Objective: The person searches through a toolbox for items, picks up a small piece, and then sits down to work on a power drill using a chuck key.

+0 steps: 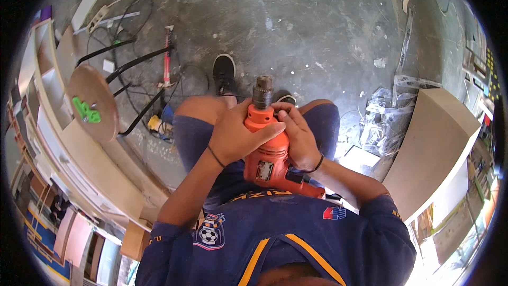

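Observation:
An orange power drill (266, 153) rests over my lap, its metal chuck (262, 92) pointing away from me and its handle toward the lower right. My left hand (233, 135) wraps round the left side of the drill's front housing, thumb laid across the top. From the other side my right hand (299, 140) holds the housing just behind the chuck, its fingers curled near the collar. The chuck looks to have no bit in it. Part of the drill's underside is hidden by my hands and legs.
At the left a round stool (94, 103) with black legs carries a green plastic object (85, 110). A red-handled hammer (168, 58) lies on the floor beside cables and a power strip (97, 20). Clear plastic wrap (389, 116) and a beige panel (434, 143) are at the right.

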`<state>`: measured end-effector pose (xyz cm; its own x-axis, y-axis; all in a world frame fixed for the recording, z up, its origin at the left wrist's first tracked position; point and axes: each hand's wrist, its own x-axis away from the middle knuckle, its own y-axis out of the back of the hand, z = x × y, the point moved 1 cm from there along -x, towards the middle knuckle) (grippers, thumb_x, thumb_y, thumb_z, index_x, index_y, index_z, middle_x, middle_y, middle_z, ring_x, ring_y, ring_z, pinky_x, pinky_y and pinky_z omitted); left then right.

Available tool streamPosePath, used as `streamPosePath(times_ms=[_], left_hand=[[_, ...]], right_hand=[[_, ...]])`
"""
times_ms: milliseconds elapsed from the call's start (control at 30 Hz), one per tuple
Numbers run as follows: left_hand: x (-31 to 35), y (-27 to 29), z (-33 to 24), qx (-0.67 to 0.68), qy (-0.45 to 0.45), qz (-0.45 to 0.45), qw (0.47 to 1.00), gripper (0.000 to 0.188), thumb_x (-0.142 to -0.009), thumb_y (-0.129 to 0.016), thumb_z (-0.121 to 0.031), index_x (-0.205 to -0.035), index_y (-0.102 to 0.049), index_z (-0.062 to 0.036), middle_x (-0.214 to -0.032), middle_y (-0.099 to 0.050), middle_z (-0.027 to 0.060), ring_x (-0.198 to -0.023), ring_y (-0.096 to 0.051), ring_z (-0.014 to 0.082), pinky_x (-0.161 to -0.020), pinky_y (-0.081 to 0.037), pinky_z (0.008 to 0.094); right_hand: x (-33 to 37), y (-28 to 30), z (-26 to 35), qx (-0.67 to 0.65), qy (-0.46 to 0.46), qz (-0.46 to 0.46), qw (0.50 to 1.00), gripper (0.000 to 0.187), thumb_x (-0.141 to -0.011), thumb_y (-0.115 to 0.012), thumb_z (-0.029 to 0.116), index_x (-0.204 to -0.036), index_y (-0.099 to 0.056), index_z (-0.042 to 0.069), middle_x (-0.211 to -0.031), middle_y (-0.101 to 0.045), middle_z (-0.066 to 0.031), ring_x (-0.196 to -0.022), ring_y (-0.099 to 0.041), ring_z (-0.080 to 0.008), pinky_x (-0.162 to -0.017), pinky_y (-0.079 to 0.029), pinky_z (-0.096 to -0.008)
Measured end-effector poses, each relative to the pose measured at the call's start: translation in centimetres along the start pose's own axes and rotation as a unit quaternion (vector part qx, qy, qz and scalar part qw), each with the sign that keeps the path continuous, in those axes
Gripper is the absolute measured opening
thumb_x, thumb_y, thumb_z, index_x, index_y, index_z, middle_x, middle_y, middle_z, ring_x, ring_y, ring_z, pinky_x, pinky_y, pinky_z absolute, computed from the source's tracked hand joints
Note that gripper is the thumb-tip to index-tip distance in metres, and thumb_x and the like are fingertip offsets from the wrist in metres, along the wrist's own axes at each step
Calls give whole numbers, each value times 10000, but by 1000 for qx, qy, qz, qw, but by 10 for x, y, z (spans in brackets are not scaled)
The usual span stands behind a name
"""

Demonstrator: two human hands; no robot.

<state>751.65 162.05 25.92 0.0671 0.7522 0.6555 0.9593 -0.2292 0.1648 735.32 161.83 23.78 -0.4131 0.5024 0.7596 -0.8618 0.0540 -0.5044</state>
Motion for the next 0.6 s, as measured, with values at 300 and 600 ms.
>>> streamPosePath(times_ms=[300,600], left_hand=[[-55,-35,56,210,-228,-70,948,273,-872,-644,-219,-1045,-537,-38,-919,-558,33,-885,-533,123,-813,-425,265],[-58,-56,100,246,-257,-62,933,227,-886,-649,-243,-905,-552,-39,-822,-579,5,-752,-515,74,-694,-435,226]], right_hand=[[-76,60,-33,159,236,100,953,232,-996,-412,147,-1175,-474,14,-1078,-555,-72,-1013,-514,-120,-901,-409,-251],[-66,85,12,316,300,18,900,225,-985,-469,220,-1016,-515,2,-785,-622,-51,-689,-565,-97,-625,-465,-247]])
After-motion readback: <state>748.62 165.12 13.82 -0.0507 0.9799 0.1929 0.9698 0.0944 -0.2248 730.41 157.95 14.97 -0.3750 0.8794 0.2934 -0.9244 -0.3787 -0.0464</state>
